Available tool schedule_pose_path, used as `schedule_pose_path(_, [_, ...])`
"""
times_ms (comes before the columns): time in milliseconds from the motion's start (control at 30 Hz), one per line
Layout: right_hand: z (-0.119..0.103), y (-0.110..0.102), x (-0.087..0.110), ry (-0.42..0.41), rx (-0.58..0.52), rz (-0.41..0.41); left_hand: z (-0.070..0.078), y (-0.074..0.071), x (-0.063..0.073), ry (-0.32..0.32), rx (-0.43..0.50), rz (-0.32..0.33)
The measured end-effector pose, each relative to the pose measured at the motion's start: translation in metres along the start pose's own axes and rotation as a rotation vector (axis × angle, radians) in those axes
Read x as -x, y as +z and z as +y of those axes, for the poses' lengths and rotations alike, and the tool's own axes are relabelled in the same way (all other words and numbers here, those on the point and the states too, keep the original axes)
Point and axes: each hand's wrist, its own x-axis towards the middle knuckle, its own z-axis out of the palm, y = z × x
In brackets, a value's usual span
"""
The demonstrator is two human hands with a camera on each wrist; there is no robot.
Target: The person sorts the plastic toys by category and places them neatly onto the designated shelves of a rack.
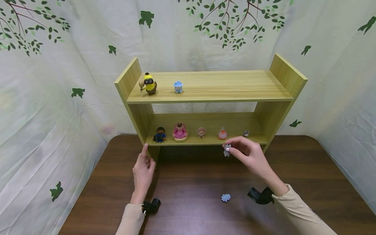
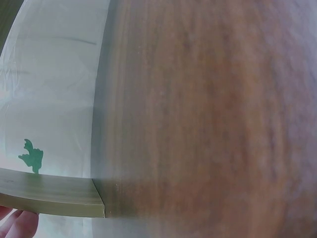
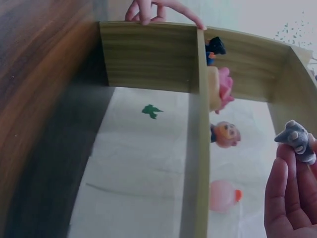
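My right hand pinches a small grey animal figurine between thumb and fingers, just in front of the lower shelf's edge. In the right wrist view the grey figurine appears at the fingertips. My left hand touches the left side of the wooden shelf unit, index finger stretched to the lower board's corner. Along the lower board stand a dark-haired figure in blue, a pink bear, a small brown-pink figure, a pink duck and a small grey figure.
On the upper board are a yellow minion figure and a light-blue hatted figure. A small light-blue piece lies on the brown table in front of the unit. Behind hangs a white leaf-patterned cloth.
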Motion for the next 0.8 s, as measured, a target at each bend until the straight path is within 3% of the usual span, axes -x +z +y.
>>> schedule_pose_path(400, [-0.013, -0.010, -0.012, 0.030, 0.026, -0.005, 0.002, -0.001, 0.000, -0.024, 0.011, -0.010])
schedule_pose_path(800, [-0.029, -0.012, -0.024, -0.009, 0.058, 0.026, 0.001, 0.000, 0.000, -0.004, 0.011, 0.005])
